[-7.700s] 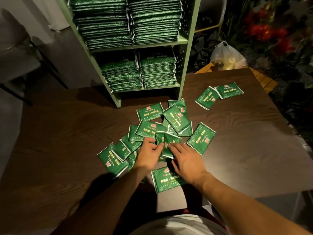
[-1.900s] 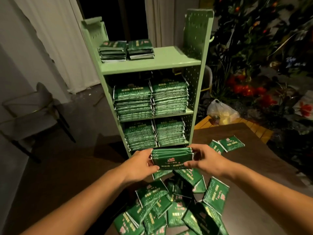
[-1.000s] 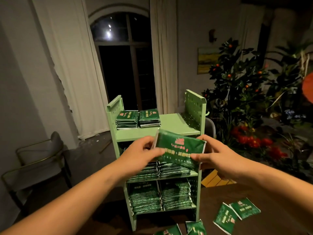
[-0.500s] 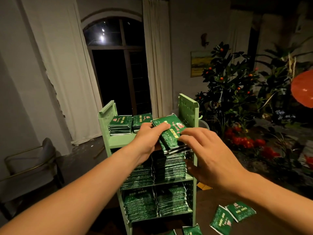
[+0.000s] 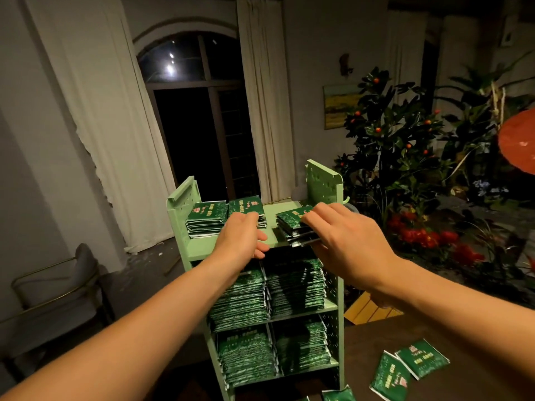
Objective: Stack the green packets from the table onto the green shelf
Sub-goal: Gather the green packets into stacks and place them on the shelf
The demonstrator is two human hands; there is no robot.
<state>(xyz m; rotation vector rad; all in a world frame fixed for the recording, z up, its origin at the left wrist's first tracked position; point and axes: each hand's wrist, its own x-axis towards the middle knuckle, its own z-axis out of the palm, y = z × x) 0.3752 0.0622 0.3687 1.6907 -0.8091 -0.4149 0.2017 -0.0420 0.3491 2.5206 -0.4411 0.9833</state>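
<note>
Nearest you, loose packets (image 5: 422,358) lie flat on the surface (image 5: 463,342) at lower right, below and well apart from both hands; more peek in at the bottom edge beside the shelf (image 5: 335,308) foot.

Further out, your right hand (image 5: 346,241) sits over the new bundle (image 5: 292,227) on the right half of the shelf top, fingers curled down onto its near right side. It looks like a light grip or press, though the palm hides the contact, so you cannot tell if the thumb is under it. The bundle lies skewed, its long axis running from near right to far left, its near edge hanging at the shelf's front lip.

Your left hand (image 5: 243,235) is level with it, just to the left, fingers loosely extended and holding nothing, fingertips at the front edge of the middle stack (image 5: 246,208). A bare strip of shelf top separates that stack from the bundle.

Beyond, the left stack (image 5: 207,218) lies squared, long axis across the shelf.

The move turns on that skew: the bundle wants turning to match and pushing back. Your right hand is on it; your left is close enough to square its left edge.
</note>
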